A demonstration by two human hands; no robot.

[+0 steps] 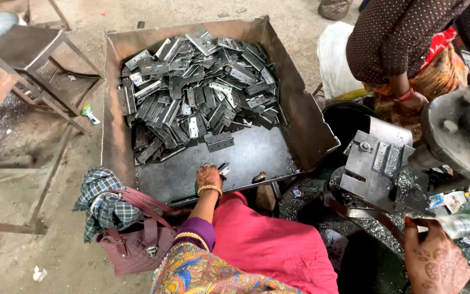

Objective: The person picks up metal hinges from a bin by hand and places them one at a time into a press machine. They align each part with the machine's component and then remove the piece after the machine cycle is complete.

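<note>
Green-white wrapper (88, 113) on floor beside tray.

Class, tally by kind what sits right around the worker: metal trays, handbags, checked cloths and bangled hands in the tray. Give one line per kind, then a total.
Metal tray: 1
Maroon handbag: 1
Checked cloth: 1
Left hand resting in the tray: 1
Total: 4

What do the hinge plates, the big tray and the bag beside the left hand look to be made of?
Hinge plates: apparently bare sheet metal, grey with dull glints, punched holes.
Tray: seemingly steel sheet, brown and rusty on its walls, dark and smooth on the floor where the left hand rests.
Bag: maroon, quilted stitching; leather or imitation, cannot tell which.
</note>
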